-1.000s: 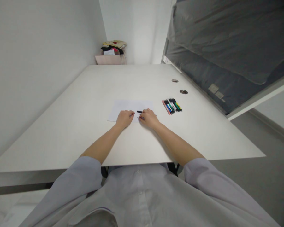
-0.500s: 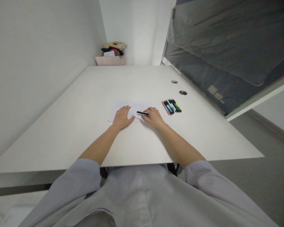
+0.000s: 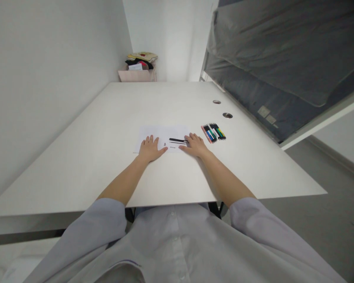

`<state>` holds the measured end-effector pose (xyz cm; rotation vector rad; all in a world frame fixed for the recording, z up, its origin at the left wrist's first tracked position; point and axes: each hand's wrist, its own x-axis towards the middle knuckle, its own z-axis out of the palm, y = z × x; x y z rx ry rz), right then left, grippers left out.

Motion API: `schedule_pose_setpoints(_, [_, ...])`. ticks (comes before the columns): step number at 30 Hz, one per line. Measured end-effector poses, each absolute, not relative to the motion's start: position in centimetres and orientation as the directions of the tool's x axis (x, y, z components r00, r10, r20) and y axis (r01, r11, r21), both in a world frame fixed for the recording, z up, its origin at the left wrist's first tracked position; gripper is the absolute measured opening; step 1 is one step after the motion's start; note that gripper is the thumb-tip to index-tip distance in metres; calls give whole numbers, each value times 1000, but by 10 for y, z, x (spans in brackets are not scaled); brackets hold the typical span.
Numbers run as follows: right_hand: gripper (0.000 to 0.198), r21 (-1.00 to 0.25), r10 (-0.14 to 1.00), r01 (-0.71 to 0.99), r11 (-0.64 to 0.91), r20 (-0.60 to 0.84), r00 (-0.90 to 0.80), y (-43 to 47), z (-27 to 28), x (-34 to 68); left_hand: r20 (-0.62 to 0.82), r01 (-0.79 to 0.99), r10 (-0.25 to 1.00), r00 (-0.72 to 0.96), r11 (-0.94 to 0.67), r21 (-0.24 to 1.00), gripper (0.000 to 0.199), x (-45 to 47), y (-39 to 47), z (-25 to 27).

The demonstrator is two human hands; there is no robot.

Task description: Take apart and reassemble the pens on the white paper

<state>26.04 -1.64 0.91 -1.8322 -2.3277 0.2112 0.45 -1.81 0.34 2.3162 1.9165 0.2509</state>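
Observation:
A white sheet of paper [image 3: 165,131] lies on the table with pen parts on it. My left hand [image 3: 149,150] rests flat over the paper's left side, fingers spread, holding nothing. Right of its thumb sits a small dark piece, like a pen tip [image 3: 165,144]. A black pen barrel [image 3: 176,140] lies above a thin black refill [image 3: 177,143], and below them is a small spring [image 3: 172,147]. My right hand [image 3: 196,145] lies open at the paper's right side, its fingers by the right ends of the barrel and refill; whether they touch I cannot tell.
Several pens with coloured bands lie in a row [image 3: 213,133] to the right of my right hand. Two round cable holes [image 3: 227,115] are set in the white table [image 3: 106,157]. Beyond its far edge stands a box [image 3: 137,75] of cloth items; a grey-covered panel [image 3: 271,59] borders the right.
My right hand has let go of the pen barrel and opened out to the right. My left hand has spread its fingers and shifted slightly left, leaving the small tip in plain view.

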Motion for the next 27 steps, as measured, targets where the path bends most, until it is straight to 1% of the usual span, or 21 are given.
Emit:
schedule_pose_setpoints(5, [74, -201, 968, 947, 251, 43, -247, -16, 11, 260, 39, 963, 979, 202, -206, 173, 87, 5, -18, 5])
schedule_pose_setpoints(10, [73, -196, 971, 952, 236, 18, -237, -17, 13, 259, -58, 974, 976, 209, -202, 103, 89, 7, -20, 12])
schedule_pose_setpoints(13, [73, -201, 972, 951, 233, 13, -235, -17, 13, 259, -85, 979, 978, 192, -185, 84, 89, 8, -22, 14])
schedule_pose_setpoints(21, [78, -225, 975, 951, 210, -20, -220, -17, 11, 259, -74, 978, 979, 191, -184, 93, 88, 7, -23, 13])
schedule_pose_setpoints(27, [77, -237, 976, 949, 207, -23, -218, -16, 10, 259, -55, 975, 979, 199, -191, 116, 88, 7, -23, 13])
